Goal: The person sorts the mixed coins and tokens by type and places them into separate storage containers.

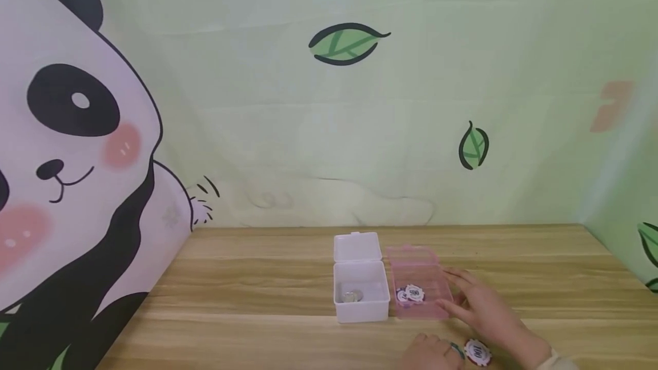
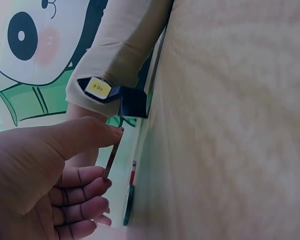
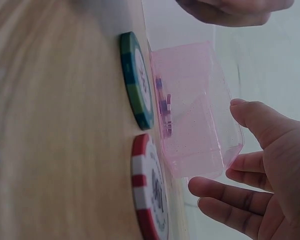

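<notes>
Pink see-through plastic made up the box [image 1: 424, 313] I was working at, on the wooden table [image 1: 231, 290], its lid [image 1: 411, 255] tipped back and some chips [image 1: 414, 293] on its floor. My right hand [image 1: 485, 307] was spread wide at its right side, thumb by the front corner; how firmly I pressed, if at all, I couldn't tell. My left hand [image 1: 432, 354] pinched a thin piece [image 2: 111, 157], edge-on in the left wrist view and most likely another chip, thumb and finger at opposite ends. One red-and-white chip [image 1: 477, 353] and a green chip [image 3: 136, 82] lay near each other on the wood, closer to me than the box. To do this well, I judged, my right hand needed only a light, steadying touch, since such thin plastic could slide or tip, and my left a soft pinch, because a smooth edge could flick away if squeezed too hard
</notes>
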`<move>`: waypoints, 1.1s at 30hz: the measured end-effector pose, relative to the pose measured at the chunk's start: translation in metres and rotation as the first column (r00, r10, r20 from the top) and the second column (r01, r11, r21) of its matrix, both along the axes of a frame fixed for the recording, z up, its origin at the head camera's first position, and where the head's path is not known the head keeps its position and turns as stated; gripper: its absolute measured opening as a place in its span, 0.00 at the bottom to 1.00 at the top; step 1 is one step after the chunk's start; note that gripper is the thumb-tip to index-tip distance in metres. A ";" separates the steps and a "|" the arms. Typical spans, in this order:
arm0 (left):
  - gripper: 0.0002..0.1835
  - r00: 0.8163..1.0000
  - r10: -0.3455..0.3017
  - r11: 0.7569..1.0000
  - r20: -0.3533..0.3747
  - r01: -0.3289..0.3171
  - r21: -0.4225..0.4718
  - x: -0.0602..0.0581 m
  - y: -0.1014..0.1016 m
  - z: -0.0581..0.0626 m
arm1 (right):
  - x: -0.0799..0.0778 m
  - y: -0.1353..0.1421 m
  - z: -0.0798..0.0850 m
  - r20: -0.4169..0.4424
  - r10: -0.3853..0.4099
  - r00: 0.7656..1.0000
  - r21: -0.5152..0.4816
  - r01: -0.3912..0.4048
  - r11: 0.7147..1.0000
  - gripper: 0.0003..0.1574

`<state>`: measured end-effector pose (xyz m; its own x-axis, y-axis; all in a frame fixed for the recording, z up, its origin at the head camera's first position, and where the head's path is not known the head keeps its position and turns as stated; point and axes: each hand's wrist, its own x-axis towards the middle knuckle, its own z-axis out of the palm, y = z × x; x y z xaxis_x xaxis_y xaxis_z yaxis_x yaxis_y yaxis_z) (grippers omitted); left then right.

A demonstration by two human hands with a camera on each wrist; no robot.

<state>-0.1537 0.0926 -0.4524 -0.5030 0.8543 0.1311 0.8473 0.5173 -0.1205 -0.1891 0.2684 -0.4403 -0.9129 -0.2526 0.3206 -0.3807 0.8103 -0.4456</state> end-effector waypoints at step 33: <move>0.17 0.999 0.028 0.989 -0.028 -0.023 0.147 -0.021 -0.030 0.034 | -0.003 0.002 -0.004 -0.022 0.005 1.000 -0.022 -0.005 1.000 0.36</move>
<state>-0.1743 0.0629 -0.4180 -0.5184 0.8117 0.2692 0.8307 0.5527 -0.0668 -0.1920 0.2703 -0.4447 -0.9044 -0.2502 0.3456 -0.3946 0.7984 -0.4547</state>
